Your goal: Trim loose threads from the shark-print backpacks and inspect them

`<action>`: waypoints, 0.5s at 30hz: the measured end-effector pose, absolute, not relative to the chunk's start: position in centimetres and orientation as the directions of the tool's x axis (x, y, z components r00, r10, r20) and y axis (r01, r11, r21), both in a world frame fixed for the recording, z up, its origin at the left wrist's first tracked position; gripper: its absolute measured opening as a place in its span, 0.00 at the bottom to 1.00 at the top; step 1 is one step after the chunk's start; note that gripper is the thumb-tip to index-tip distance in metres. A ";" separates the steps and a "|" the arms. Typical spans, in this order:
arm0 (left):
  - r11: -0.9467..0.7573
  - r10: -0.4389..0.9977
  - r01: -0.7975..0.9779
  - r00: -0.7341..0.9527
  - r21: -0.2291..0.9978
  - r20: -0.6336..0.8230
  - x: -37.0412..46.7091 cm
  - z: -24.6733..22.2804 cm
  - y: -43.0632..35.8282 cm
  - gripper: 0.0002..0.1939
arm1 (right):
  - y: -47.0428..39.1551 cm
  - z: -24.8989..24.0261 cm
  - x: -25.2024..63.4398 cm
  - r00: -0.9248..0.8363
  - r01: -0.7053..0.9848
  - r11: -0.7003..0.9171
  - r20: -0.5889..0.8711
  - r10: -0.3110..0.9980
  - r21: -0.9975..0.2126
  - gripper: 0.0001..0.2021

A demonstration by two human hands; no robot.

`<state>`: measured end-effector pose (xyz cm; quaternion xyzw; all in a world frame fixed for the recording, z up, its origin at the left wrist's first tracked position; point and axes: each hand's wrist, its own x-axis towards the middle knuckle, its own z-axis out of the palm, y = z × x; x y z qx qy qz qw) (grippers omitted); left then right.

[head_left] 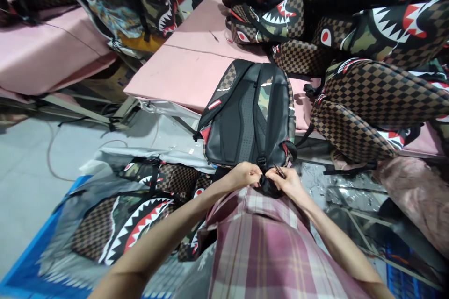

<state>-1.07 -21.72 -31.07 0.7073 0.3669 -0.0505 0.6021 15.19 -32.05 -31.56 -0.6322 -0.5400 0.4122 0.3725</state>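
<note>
A black backpack (245, 117) with checkered and camouflage trim lies back side up at the table edge, its bottom toward me. Close below it, my left hand (244, 175) pinches a black strap (268, 186) hanging from the backpack, near its buckle (261, 160). My right hand (286, 181) grips the same strap from the other side. A small dark metal tool, perhaps thread snips (279, 171), pokes up from the right hand; most of it is hidden by the fingers. Both hands are closed in front of the plaid apron (266, 243).
Checkered shark-print backpacks (382, 88) are piled along the right of the pink table (182, 70). More bags (129, 224) lie in clear plastic on a blue pallet (21, 261) at lower left. Another person (108, 0) stands across the table at upper left.
</note>
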 end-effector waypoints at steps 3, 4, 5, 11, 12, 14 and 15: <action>-0.008 0.428 0.598 0.726 0.801 -0.538 -0.3 -31.0 -21.7 0.13 | -32.9 -30.4 15.7 -0.038 0.651 0.158 0.175 0.984 -0.743 0.10; -0.019 0.411 0.600 0.733 0.799 -0.541 0.0 -30.9 -21.6 0.13 | -33.1 -29.9 15.9 -0.137 0.740 0.253 0.229 0.964 -0.623 0.12; -0.038 0.391 0.600 0.745 0.799 -0.540 0.3 -30.8 -21.5 0.12 | -33.3 -29.5 16.2 -0.246 0.804 0.338 0.244 0.938 -0.489 0.13; 0.000 0.215 0.601 0.780 0.799 -0.587 2.1 -29.6 -20.0 0.08 | -31.5 -26.3 17.2 -0.711 0.701 0.713 0.048 0.701 -0.018 0.12; 0.051 0.179 0.591 0.788 0.805 -0.589 2.2 -29.2 -19.8 0.08 | -31.1 -25.7 17.1 -0.750 0.661 0.750 0.023 0.661 0.014 0.11; 0.148 0.114 0.579 0.795 0.802 -0.596 2.3 -28.4 -19.6 0.08 | -30.6 -24.7 16.8 -0.804 0.593 0.801 0.004 0.595 0.086 0.09; 0.200 0.054 0.596 0.786 0.778 -0.616 2.3 -28.2 -19.5 0.09 | -30.6 -24.6 16.8 -0.826 0.561 0.819 0.015 0.563 0.122 0.09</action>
